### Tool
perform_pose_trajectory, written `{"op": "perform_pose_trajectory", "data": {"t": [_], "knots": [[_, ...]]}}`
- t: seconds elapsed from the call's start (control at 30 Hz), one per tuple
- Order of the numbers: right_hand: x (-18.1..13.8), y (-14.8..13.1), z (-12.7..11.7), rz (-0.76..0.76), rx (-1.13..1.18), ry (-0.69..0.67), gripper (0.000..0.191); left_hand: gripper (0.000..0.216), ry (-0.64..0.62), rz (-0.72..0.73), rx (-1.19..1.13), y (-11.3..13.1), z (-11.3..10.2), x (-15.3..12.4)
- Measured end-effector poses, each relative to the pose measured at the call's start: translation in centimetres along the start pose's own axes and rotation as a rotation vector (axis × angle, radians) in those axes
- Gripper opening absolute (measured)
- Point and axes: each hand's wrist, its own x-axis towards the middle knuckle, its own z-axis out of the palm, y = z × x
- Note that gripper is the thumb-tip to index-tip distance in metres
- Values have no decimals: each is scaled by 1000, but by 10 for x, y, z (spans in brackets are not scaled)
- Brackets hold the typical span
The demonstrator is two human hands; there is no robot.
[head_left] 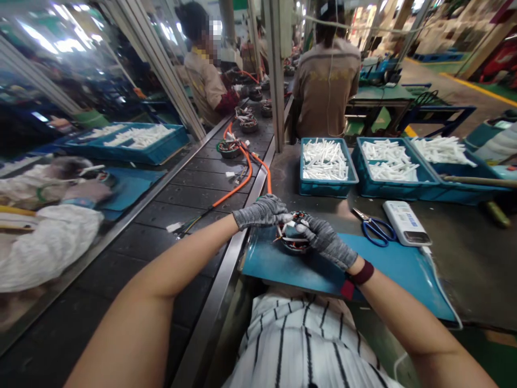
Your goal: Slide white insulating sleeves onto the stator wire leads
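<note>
A round, dark motor stator [296, 249] with white sleeved wires around its ring rests at the near edge of a blue mat [266, 264]. My left hand [264, 211], in a grey knit glove, reaches its upper left side with fingertips pinched together. What lies in that pinch is too small to make out. On the stator's right side, my gloved right hand [326, 241] is closed, thumb and fingers gripping its rim and wires. An orange cable [268, 173] runs from the conveyor to behind my left hand.
Blue-handled scissors [378, 230] and a white device [407, 223] with a cable lie at right. Blue bins [328, 187] of white tubes stand behind. More wired stators [229, 150] sit on the dark conveyor [161, 199]. A co-worker's hands [86, 188] work across it; other people sit farther off.
</note>
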Motion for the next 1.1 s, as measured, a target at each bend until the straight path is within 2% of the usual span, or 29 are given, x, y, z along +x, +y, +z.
{"op": "perform_pose_trajectory", "data": {"t": [0.13, 0.23, 0.37, 0.47, 0.53, 0.63, 0.7, 0.8, 0.87, 0.93, 1.1], "knots": [[-2, -8, -11, 12, -20, -59, 35, 45, 37, 50, -214, -6, 4, -1], [-5, -7, -16, 17, -13, -69, 37, 38, -20, 9, -241, -5, -4, 0], [-4, 2, -10, 33, -102, -19, 36, 33, -90, -123, -89, 16, -15, -2], [-1, 5, -5, 54, -149, 27, 35, 36, -67, -243, 108, 36, -17, -6], [-2, 3, -7, 68, -144, 13, 33, 39, -58, -276, 147, 39, -17, -9], [-3, -4, -11, 100, -54, -53, 35, 42, -33, -267, 79, 25, -19, -13], [0, -8, -10, 100, -58, 11, 36, 38, -26, -239, 68, 11, -18, -14], [9, -11, 1, -9, -190, 77, 37, 41, -66, -229, 107, -1, -11, -13], [14, -9, 9, -94, -275, 10, 35, 45, -87, -283, 130, -2, -5, -14], [13, -6, 10, -116, -318, -40, 32, 48, -97, -325, 128, 2, 0, -15], [-8, -6, -9, -163, -469, 77, 37, 39, -44, -332, 28, 9, 1, -20]]}}
